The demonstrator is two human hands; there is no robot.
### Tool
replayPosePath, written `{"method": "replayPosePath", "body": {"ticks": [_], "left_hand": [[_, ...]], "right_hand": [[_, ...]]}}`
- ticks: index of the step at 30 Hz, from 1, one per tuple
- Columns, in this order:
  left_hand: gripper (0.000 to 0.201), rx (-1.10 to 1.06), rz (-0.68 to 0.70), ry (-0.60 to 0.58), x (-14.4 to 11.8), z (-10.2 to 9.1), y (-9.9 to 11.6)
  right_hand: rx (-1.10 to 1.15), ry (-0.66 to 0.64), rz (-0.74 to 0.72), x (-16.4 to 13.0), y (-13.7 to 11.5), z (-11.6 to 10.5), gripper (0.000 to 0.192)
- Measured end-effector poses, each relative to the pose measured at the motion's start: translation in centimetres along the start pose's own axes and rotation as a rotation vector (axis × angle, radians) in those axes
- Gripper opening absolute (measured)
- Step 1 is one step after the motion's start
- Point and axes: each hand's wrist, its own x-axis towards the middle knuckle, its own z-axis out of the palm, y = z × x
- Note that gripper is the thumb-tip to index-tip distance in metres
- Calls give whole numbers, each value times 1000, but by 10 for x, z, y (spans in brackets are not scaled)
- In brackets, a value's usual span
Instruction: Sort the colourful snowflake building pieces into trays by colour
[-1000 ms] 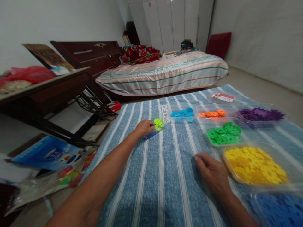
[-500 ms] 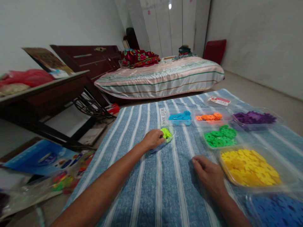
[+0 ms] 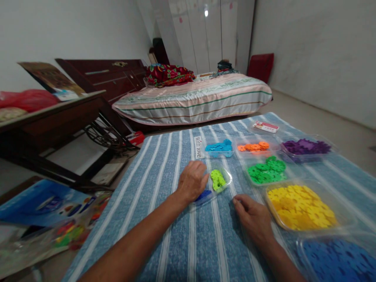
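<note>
My left hand [image 3: 192, 181] is at the left side of a small clear plastic container [image 3: 228, 178], its fingers curled over the edge. Inside are lime-green flower-shaped plastic pieces [image 3: 217, 180] at the right end and dark blue pieces [image 3: 203, 196] near my wrist. The hand hides the container's left part. My right hand [image 3: 255, 217] rests on the striped cloth with its fingers curled in, and nothing shows in them. Just right of it stands a clear container of yellow pieces [image 3: 302, 207].
Further containers hold light blue pieces [image 3: 219, 148], orange pieces [image 3: 253, 147], purple pieces [image 3: 307, 146], green pieces [image 3: 266, 170] and blue pieces [image 3: 337, 260]. A lid with a red-and-white label [image 3: 266, 127] lies at the far edge. Beyond stands a bed [image 3: 194, 103]; a sewing-machine table [image 3: 53, 117] is left.
The small container has shifted to the right and nearer to me, with my left hand at its left side. Its dark blue pieces now show. My right hand has stayed on the cloth.
</note>
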Motion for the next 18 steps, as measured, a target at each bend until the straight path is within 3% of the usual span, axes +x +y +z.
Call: {"method": "replayPosePath", "body": {"ticks": [3,8,12,18], "left_hand": [[26,30,-182,141,-12,-2,-15],[31,-322,-535,-40,-26,12,-37],[22,-551,-529,-62,-16,24,-38],[21,-550,-449,-77,19,37,-17]], "right_hand": [[-6,6,-18,0,-1,0,36],[-12,12,-37,1,-3,0,34],[35,-11,-53,0,-3,0,32],[100,-208,-95,-4,-6,1,39]]}}
